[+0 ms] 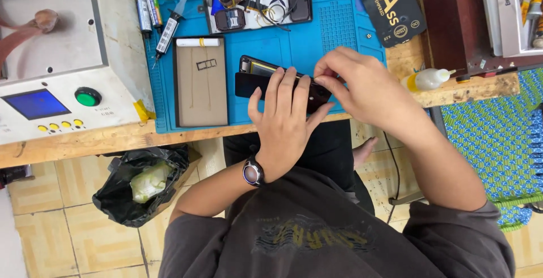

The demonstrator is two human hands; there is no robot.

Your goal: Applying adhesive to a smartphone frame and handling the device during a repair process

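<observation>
Lying lengthwise left-to-right on the blue mat, the phone is clasped by left hand; right hand pinches its right end.

black flat package top right | blue rectangular screen left machine

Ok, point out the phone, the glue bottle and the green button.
phone [249, 83], head view, on its dark left end.
glue bottle [425, 79], head view, on its pale body.
green button [87, 97], head view, on its round cap.

Left hand lies flat, fingers spread — right hand pinches beside it.
</observation>
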